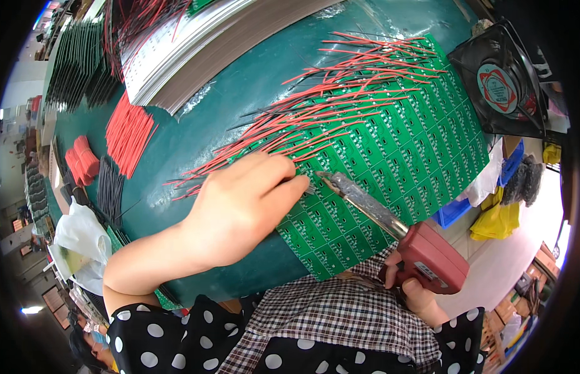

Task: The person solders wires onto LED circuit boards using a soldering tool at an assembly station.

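A large green sheet of circuit boards (377, 156) lies on the green work surface before me, with many small repeated boards on it. Red and black wires (340, 100) stick out across its far and left parts. My left hand (237, 209) rests over the sheet's left side, thumb and fingers pinched together; what sits between the fingertips is too small and hidden to name. My right hand (421, 300) grips a dark red soldering gun (433, 258). The gun's metal barrel points up and left, its tip just right of my left fingertips, close to the boards.
A black cooling fan (499, 87) stands at the far right edge. Beyond the sheet is a thick white stack (178, 56). Cut red wires (129, 137), black wires (109, 187) and a red bundle (82, 161) lie left, near a plastic bag (81, 234).
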{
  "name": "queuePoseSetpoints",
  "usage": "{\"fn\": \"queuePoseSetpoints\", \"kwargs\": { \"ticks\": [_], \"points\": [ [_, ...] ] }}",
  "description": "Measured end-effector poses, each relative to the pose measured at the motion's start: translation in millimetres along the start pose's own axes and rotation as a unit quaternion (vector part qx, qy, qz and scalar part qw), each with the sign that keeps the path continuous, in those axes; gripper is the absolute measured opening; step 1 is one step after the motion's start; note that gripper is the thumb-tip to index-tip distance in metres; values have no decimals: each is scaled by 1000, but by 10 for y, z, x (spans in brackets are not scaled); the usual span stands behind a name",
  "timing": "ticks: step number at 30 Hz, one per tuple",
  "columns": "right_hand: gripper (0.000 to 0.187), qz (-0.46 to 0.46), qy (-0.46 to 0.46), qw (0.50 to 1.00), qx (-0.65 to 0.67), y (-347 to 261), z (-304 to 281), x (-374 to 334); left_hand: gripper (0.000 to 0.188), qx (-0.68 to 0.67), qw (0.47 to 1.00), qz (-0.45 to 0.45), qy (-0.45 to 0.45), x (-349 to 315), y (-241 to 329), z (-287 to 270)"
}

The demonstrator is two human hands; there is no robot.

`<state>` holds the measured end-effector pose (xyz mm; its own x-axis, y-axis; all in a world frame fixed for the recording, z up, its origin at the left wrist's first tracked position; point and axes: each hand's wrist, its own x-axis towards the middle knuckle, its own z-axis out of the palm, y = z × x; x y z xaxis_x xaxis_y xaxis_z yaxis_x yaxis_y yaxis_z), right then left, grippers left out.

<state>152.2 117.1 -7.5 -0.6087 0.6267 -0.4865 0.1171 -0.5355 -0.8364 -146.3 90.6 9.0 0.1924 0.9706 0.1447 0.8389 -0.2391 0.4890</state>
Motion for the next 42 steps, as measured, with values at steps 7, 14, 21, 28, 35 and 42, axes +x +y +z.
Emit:
{"fn": "queuePoseSetpoints", "kwargs": {
  "ticks": [7, 14, 21, 28, 35, 42],
  "points": [
    [65, 15, 25, 998, -50, 89, -36, -11, 30, 52, 998, 21, -5, -94, 12, 95],
    [74, 48, -46, 996, 60, 84, -112, 18, 32, 14, 999, 28, -25, -80, -27, 61],
    [65, 37, -4, 999, 18, 52, -78, 23, 31, 4, 999, 30, -25, -62, -56, 56],
    [69, 17, -14, 995, -94, 205, -195, -48, 32, 43, 997, 49, -32, -76, -31, 71],
    [67, -46, -55, 941, -330, 329, -269, -84, 32, 63, 996, 44, -49, -73, -9, 54],
    [77, 27, 4, 998, 52, 126, -170, -61, 27, 89, 992, 87, -6, -39, -53, 95]
  ]
}}
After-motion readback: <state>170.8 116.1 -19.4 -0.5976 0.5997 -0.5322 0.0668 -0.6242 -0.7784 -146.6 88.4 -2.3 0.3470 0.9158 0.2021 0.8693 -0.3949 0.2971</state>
